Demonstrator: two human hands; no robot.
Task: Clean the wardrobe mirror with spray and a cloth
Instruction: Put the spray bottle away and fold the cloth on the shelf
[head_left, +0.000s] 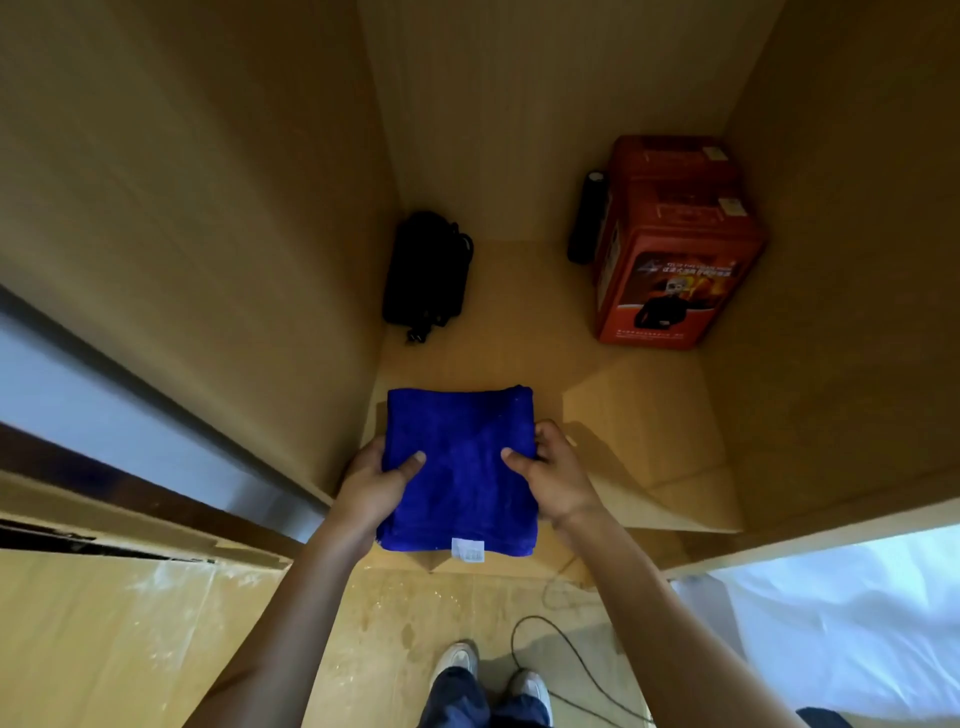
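Note:
A folded blue cloth (460, 467) with a small white label at its near edge is held flat over the front of the wardrobe floor. My left hand (376, 480) grips its left edge, thumb on top and fingers underneath. My right hand (553, 467) grips its right edge the same way. The wardrobe's sliding mirror door (119, 415) runs along the left, seen at a steep angle. No spray bottle is in view.
Inside the wardrobe (649, 441) a black bag (426, 273) leans in the back left corner. A red box (675, 244) stands at the back right with a dark cylinder (587, 218) beside it. A black cable (566, 660) lies on the floor by my feet. White bedding (841, 623) lies right.

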